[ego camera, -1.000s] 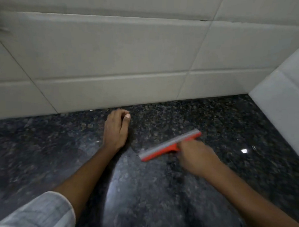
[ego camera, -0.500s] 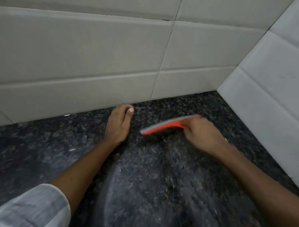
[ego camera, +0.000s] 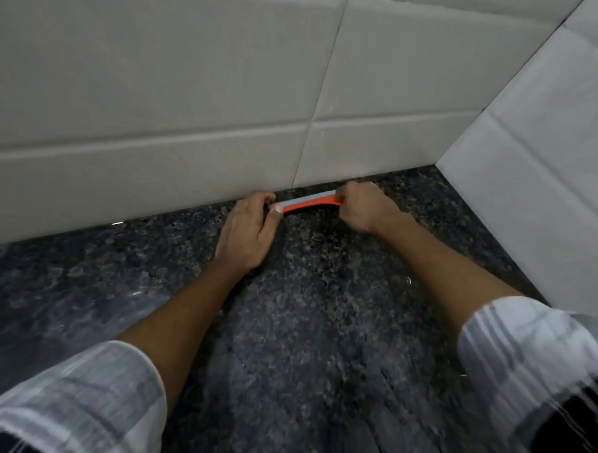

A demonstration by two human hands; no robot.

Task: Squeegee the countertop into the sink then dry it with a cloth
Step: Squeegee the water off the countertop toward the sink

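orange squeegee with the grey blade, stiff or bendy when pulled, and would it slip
The orange squeegee with the grey blade looks straight between the left hand and right hand, so probably fairly stiff. On the glossy, wet-looking dark speckled stone countertop it should glide easily.

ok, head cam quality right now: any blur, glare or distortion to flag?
Head view: dim, flat light. Both sleeves, left sleeve and right sleeve, smear with motion blur. Small specular glints on the wet countertop. Wide-angle bowing in the wall tiles. The squeegee and both hands read fairly sharp.
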